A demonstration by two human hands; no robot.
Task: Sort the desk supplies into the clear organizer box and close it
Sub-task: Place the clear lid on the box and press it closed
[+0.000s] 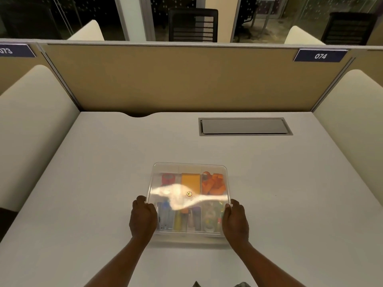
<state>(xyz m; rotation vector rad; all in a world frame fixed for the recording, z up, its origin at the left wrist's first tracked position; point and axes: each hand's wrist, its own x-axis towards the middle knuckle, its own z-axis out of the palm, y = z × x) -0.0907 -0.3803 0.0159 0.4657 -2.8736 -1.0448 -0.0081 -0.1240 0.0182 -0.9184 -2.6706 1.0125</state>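
The clear organizer box (187, 239) sits on the desk in front of me, with a clear lid (186, 168) lying over it and glaring under the light. Through the lid I see a red item (168, 179), a yellow pad (190, 181), orange pieces (213, 184), several pens and markers (178, 219), and tape rolls (211, 218) in separate compartments. My left hand (143, 218) grips the lid's left edge. My right hand (235, 221) grips its right edge. Whether the lid is fully seated I cannot tell.
The white desk (103, 183) is bounded by a tan partition (176, 79) at the back and cream side panels (31, 131). A grey cable hatch (244, 126) is set into the desk at the back right.
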